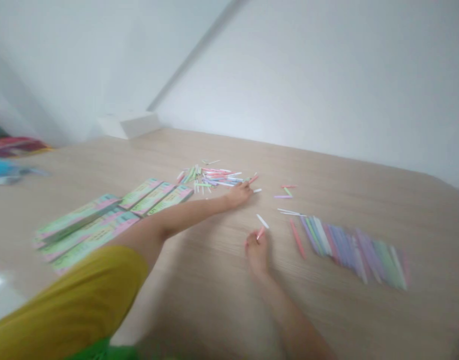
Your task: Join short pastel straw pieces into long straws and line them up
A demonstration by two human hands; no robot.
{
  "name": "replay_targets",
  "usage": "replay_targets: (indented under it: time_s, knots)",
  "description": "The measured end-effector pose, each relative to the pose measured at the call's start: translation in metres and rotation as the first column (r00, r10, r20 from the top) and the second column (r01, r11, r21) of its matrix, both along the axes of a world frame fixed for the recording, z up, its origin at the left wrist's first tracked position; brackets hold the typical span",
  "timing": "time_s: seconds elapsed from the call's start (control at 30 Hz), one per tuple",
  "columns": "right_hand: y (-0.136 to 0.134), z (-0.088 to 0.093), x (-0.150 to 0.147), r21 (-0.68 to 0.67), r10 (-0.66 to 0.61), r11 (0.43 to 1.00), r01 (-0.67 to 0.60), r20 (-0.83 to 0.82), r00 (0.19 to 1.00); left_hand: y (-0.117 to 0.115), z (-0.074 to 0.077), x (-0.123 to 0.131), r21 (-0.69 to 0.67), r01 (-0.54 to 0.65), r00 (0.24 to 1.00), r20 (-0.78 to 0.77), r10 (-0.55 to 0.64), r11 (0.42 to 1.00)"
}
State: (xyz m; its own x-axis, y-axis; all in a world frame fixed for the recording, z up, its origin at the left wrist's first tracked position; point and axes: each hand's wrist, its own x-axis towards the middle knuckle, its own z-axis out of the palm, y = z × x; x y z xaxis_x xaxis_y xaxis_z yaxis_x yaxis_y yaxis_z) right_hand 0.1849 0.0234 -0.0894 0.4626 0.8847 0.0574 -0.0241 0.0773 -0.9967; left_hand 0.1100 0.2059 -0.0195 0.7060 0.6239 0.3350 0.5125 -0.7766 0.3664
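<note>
My left hand (239, 193) is stretched far forward to the edge of a loose pile of pastel sticks (210, 176) on the wooden surface. Its fingertips are pinched on a reddish-pink stick (254, 178). Closer to me, my right hand (256, 252) rests on the wood with its fingers closed on a short pink stick (260, 233). A white stick (262, 221) lies just beyond that hand. Motion blurs the whole view.
A tidy row of pastel sticks (349, 247) lies side by side at the right, with a few stray sticks (287, 192) beyond it. Green and pink packets (102, 220) lie at the left. At the back a white box (128, 124) stands against the wall. Coloured items (12, 155) lie far left.
</note>
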Motion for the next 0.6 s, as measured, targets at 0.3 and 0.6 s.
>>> replay_targets:
  time_s: [0.3,0.6]
  knots:
    - [-0.012,0.026,-0.014,0.007,0.102,0.994,-0.108,-0.399,0.911,-0.152,-0.028,-0.045,-0.731,0.187,0.644,0.595,0.48,0.656]
    - [-0.027,0.034,-0.024,0.012,0.423,0.895,-0.447,-0.348,0.837,-0.211,-0.055,-0.048,-0.694,0.08,0.385,0.683,0.62,0.716]
